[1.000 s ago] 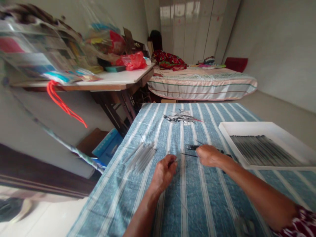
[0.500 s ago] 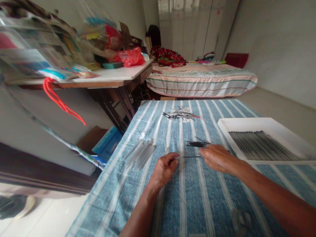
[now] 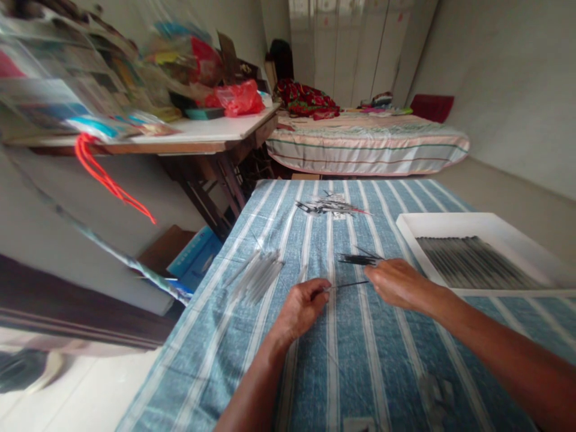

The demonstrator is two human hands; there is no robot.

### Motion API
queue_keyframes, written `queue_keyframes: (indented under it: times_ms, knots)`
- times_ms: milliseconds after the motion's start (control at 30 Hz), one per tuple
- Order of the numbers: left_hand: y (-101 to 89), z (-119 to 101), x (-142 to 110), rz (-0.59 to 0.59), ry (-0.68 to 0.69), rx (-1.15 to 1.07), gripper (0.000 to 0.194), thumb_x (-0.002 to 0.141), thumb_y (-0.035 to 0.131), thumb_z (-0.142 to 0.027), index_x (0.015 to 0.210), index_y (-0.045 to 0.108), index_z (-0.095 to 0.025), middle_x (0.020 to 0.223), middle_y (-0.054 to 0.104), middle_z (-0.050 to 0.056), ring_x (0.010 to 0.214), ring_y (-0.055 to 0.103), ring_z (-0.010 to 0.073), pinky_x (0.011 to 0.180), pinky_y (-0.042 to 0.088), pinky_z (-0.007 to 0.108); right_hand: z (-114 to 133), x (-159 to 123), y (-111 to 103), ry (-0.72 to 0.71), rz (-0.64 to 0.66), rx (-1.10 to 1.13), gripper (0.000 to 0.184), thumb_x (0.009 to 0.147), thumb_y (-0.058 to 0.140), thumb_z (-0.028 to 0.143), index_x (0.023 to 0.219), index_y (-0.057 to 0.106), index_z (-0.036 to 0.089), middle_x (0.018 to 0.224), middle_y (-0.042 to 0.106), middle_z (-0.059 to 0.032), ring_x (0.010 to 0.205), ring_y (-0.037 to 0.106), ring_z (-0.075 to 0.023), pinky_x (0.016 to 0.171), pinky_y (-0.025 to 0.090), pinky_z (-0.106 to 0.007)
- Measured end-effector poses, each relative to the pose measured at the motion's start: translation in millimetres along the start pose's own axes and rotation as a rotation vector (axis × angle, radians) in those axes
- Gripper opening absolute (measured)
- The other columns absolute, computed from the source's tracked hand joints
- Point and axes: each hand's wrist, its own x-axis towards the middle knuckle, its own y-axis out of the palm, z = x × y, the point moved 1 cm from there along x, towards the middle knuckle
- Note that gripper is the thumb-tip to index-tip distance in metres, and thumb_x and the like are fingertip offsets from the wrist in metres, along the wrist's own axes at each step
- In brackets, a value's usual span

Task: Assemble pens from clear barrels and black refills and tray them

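Between my two hands stretches a thin black rod (image 3: 351,284), held just above the striped cloth. My left hand (image 3: 302,311) is closed in a pinch at the rod's left end, where a small pale tip shows by the fingers. The fingers of my right hand (image 3: 398,282) are closed around the rod's right end. Just beyond the right hand lies a bundle of thin black sticks (image 3: 359,259), partly covered by it. To the left of my left hand rests a row of translucent grey tubes (image 3: 258,279).
A white tray (image 3: 407,231) at the right holds a row of dark-filled tubes (image 3: 477,264). At the table's far end lies a loose pile of dark and red sticks (image 3: 327,207). A cluttered side table (image 3: 211,137) stands left, a bed (image 3: 369,144) behind.
My left hand has moved slightly right, closer to my right hand. The black rod now slants up a little toward the right. The view has shifted slightly.
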Motion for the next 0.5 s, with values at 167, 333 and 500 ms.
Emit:
queue_keyframes:
  times_ms: [167, 333, 500]
  knots:
    - [2.5, 0.9, -0.9, 0.057, -0.011, 0.004, 0.018, 0.075, 0.053, -0.024, 0.084, 0.067, -0.016, 0.060, 0.056, -0.002, 0.049, 0.046, 0.0100, 0.049, 0.036, 0.022, 5.1, -2.7, -13.5, -0.033, -0.003, -0.062, 0.020, 0.080, 0.043, 0.007, 0.088, 0.061, 0.012, 0.070, 0.070, -0.0137, 0.069, 0.068, -0.0260, 0.059, 0.043, -0.030]
    - [3.4, -0.8, -1.1, 0.100, -0.046, -0.064, 0.017, 0.073, 0.054, -0.023, 0.083, 0.066, -0.017, 0.058, 0.055, -0.003, 0.048, 0.045, 0.0094, 0.048, 0.036, 0.022, 4.8, -2.8, -29.5, -0.038, -0.006, -0.107, 0.022, 0.082, 0.041, 0.008, 0.091, 0.060, 0.013, 0.072, 0.070, -0.0138, 0.070, 0.068, -0.0266, 0.060, 0.043, -0.031]
    - [3.1, -8.1, -2.1, 0.119, -0.107, -0.208, 0.020, 0.071, 0.058, -0.028, 0.085, 0.064, -0.016, 0.061, 0.059, -0.002, 0.045, 0.044, 0.0080, 0.045, 0.033, 0.021, -0.3, -1.9, -37.7, -0.018, -0.004, -0.099, 0.020, 0.082, 0.044, 0.013, 0.094, 0.060, 0.013, 0.072, 0.070, -0.0134, 0.071, 0.068, -0.0283, 0.057, 0.041, -0.030]
